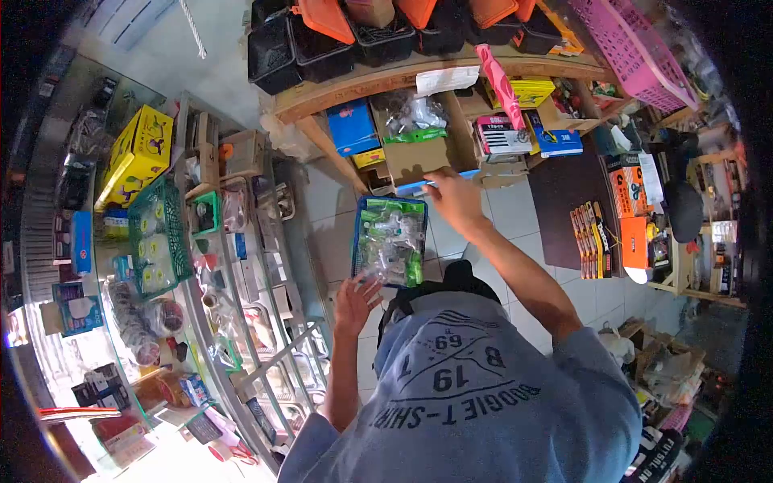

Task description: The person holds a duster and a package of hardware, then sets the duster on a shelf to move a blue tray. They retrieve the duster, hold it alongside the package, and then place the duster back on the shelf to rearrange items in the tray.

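Observation:
My right hand (453, 200) is closed on the blue-edged front of an open cardboard box (411, 161), which sits in a wooden shelf. Clear plastic packets with a green strip lie at the back of this box. Just in front of it is a blue basket (355, 233), holding several clear packets with green labels (390, 241). My left hand (357, 304) is beside the basket's lower left corner, its fingers spread and nothing visible in them. Whether it touches the basket, I cannot tell.
Black bins (322, 52) with orange parts line the shelf top (362, 79). Glass shelving (233, 322) crowded with goods runs along the left, with a green basket (159, 241) and a yellow box (141, 153). A pink basket (636, 52) is at upper right.

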The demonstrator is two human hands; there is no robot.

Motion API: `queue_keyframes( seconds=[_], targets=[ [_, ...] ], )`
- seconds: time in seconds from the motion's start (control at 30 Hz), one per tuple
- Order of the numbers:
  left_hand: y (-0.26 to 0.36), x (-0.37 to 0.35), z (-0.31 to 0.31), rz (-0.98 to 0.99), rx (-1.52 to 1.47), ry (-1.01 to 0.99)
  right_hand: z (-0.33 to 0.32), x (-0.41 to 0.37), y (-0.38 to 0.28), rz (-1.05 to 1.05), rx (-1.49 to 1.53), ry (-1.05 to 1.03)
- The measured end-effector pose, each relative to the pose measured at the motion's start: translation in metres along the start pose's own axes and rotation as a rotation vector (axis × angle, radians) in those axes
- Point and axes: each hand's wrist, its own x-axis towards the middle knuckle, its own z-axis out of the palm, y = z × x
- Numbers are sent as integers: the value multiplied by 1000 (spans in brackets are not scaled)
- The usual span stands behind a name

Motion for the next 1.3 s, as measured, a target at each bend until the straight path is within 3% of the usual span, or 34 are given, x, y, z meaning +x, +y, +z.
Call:
queue_keyframes(
  seconds=[0.07,0.17,0.27,0.33,0.4,0.47,0.5,0.57,0.63,0.67,0.7,0.77,0.8,0.87,0.9,0.97,1.03,1.1,1.13,1.17,1.23,1.3],
  targets=[
    [-5,-1,-5,-15,-2,-48,2,-8,0,-9,16,91],
    [-9,-13,-10,-100,9,125,-11,-31,-19,-21,36,200],
    [-10,-26,-17,-72,8,137,-13,-62,-29,108,303,198],
    [-12,-36,-23,-55,-34,242,18,-89,-9,172,512,2],
    [-19,-50,-34,-48,-43,246,71,-112,23,204,453,-181],
    [-28,-64,-48,-49,-45,259,173,-150,96,69,496,-466],
    [-32,-72,-56,-42,-34,266,194,-158,106,67,510,-463],
    [-41,-90,-75,-79,-13,371,229,-163,118,398,549,-725],
    [-51,-117,-101,-78,-12,418,265,-158,135,143,575,-749],
    [-54,-130,-108,-78,10,481,285,-151,134,636,699,-813],
    [-56,-144,-112,-79,34,546,327,-155,150,680,757,-742],
    [-56,-176,-101,-42,78,649,284,-124,122,668,518,-619],
    [-57,-189,-104,-37,66,706,301,-121,123,673,556,-596],
    [-56,-217,-111,11,70,766,391,-135,152,688,470,-476],
    [-59,-229,-117,54,79,764,388,-128,136,684,494,-466],
    [-64,-245,-137,61,-26,824,346,-109,107,942,227,-505],
    [-72,-253,-151,30,-94,777,330,-103,93,981,202,-504],
    [-101,-259,-210,87,863,630,353,-111,99,926,127,-542],
    [-88,-240,-171,165,219,882,435,-138,118,812,-104,-302],
    [-92,-239,-210,108,173,785,433,-132,123,817,-93,-288],
    [-80,-237,-209,238,1362,267,392,-125,127,868,157,-371],
    [-62,-219,-165,63,64,791,388,-128,132,857,101,-479]
  ],
)
